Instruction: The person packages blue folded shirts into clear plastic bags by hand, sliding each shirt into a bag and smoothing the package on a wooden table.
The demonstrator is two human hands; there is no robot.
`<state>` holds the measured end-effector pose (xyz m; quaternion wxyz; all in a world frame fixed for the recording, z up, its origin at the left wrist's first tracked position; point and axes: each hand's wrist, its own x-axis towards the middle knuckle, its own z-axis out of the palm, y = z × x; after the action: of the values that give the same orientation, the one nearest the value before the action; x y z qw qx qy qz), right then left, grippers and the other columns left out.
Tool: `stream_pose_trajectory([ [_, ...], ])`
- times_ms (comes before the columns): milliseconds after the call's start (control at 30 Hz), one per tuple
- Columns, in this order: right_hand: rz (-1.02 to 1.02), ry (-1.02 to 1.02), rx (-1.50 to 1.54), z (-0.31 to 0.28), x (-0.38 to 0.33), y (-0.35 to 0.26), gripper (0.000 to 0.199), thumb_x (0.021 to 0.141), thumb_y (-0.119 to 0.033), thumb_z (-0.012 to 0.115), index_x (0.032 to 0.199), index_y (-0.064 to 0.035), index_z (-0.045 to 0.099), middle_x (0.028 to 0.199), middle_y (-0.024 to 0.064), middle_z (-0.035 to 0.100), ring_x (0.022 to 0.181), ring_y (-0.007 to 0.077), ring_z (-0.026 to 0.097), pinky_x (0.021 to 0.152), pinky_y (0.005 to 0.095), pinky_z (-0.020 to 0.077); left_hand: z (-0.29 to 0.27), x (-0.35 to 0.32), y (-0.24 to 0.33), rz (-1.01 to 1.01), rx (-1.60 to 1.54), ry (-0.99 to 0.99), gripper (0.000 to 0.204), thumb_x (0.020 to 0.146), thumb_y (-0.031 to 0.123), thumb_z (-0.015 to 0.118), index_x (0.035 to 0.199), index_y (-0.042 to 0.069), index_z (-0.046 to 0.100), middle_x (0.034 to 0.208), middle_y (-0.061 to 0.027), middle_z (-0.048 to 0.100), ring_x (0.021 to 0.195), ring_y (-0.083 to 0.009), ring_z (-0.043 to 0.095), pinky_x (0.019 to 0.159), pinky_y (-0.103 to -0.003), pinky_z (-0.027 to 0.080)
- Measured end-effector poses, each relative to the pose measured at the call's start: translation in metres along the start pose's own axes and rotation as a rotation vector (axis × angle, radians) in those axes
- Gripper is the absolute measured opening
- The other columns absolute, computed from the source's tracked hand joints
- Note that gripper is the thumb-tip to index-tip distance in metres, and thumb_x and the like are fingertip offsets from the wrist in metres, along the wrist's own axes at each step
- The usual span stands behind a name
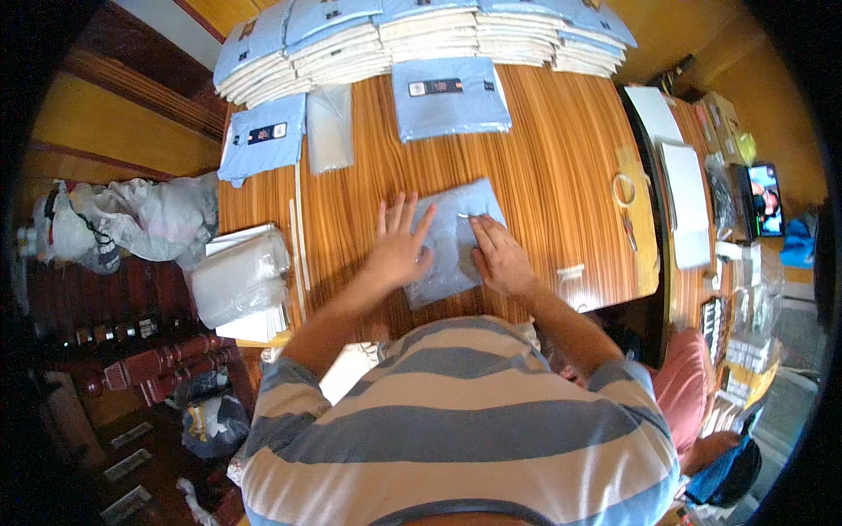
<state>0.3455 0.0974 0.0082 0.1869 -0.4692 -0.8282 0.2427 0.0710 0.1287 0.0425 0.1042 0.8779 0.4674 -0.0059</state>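
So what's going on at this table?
Someone in a striped shirt has both hands on a folded blue garment, seemingly in clear plastic, lying on the wooden table. The left hand is spread at its left edge; the right hand rests on its right side, though whether it pinches anything isn't clear. Beyond lies a labelled blue packet, with a row of stacked garments behind it.

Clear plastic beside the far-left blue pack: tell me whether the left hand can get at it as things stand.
Probably yes: only wooden tabletop seems to lie between the left hand and the clear plastic, though the hand would have to leave the near pack beneath it.
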Motion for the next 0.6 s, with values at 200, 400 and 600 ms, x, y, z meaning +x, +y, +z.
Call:
stream_pose_trajectory([
  [200,0.161,0.103,-0.258,0.025,0.045,-0.022,0.081,0.104,-0.049,0.049,0.159,0.0068,0.030,0.170,0.0245,0.026,0.158,0.0441,0.022,0.128,0.0564,0.0178,0.061,0.024,0.054,-0.168,-0.061,0.218,0.072,0.097,0.048,0.054,0.162,0.021,0.042,0.173,-0.0224,0.015,0.156,-0.0557,0.012,0.115,-0.083,0.004],
  [400,0.223,-0.028,-0.328,0.037,0.045,-0.020,0.101,0.099,-0.067,0.044,0.162,0.0084,0.022,0.174,0.0231,0.016,0.161,0.0407,0.011,0.129,0.0545,0.0089,0.076,0.021,0.051,-0.190,-0.029,0.267,0.066,0.098,0.048,0.051,0.160,0.024,0.045,0.175,-0.0179,0.013,0.158,-0.0532,0.006,0.112,-0.085,0.009],
  [600,0.241,-0.056,-0.273,0.041,0.049,-0.015,0.100,0.098,-0.066,0.044,0.163,0.0074,0.022,0.172,0.0257,0.018,0.161,0.0417,0.014,0.128,0.0581,0.0090,0.074,0.024,0.051,-0.210,-0.088,0.247,0.066,0.099,0.049,0.050,0.160,0.023,0.045,0.175,-0.0182,0.014,0.158,-0.0527,0.006,0.111,-0.085,0.012],
])
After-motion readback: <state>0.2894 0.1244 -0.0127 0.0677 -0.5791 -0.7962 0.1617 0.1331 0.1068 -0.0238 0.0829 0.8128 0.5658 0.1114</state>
